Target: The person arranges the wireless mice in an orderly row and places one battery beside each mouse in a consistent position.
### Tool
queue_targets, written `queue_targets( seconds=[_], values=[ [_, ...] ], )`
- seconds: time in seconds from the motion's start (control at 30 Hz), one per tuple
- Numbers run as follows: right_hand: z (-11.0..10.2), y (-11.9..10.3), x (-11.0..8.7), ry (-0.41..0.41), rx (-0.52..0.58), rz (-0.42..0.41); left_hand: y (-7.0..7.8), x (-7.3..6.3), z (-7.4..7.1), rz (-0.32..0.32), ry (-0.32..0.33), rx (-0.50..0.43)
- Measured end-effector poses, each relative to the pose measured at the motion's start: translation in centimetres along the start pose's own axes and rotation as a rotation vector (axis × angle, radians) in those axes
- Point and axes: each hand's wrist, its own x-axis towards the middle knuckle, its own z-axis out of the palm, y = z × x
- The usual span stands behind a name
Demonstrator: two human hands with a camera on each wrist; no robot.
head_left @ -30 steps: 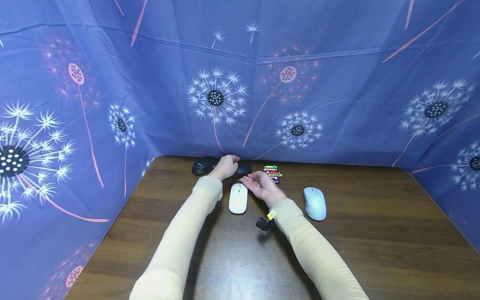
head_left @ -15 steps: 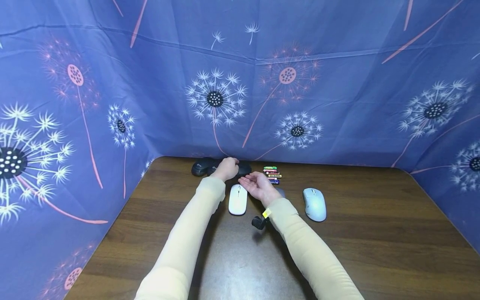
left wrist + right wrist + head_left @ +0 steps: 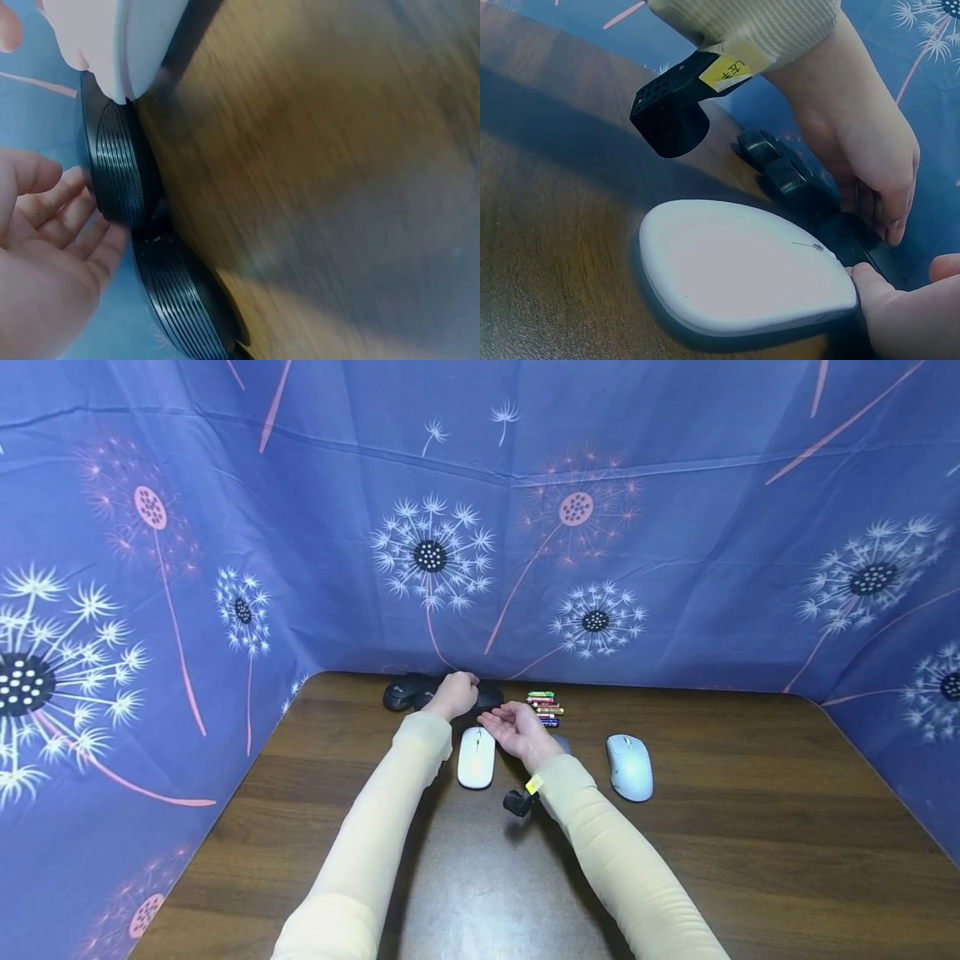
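Observation:
My left hand (image 3: 452,695) reaches to the back of the table, over a row of black computer mice (image 3: 405,693). In the left wrist view its fingertips touch the far end of a ribbed black mouse (image 3: 116,154), with the thumb apart. Another ribbed mouse (image 3: 180,296) adjoins that one. My right hand (image 3: 519,732) lies palm up with fingers extended at the right end of the row, by a black mouse (image 3: 489,697). Just in front sits a white mouse (image 3: 742,270), close to the right fingers; whether they touch it I cannot tell.
Several small coloured cylinders, like batteries (image 3: 545,708), lie right of the hands. A pale mouse (image 3: 630,767) stands farther right. A greyish mouse (image 3: 561,743) is mostly hidden behind the right wrist. The patterned blue cloth (image 3: 675,610) rises along the table's back edge.
Over the past second both hands have shifted only slightly, the left a little to the right and the right a little to the left. The mice in view look almost unmoved.

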Motion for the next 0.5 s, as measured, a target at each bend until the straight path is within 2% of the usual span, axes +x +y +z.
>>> queue_targets(
  seconds=[0.23,0.5],
  values=[
    [-0.2,-0.4,-0.2,-0.009,0.054,0.016,0.5,-0.2,-0.1,0.02,0.031,0.007],
    [0.0,-1.2,-0.3,-0.026,0.115,0.03,0.8,0.2,-0.2,0.035,0.064,-0.014]
  ],
)
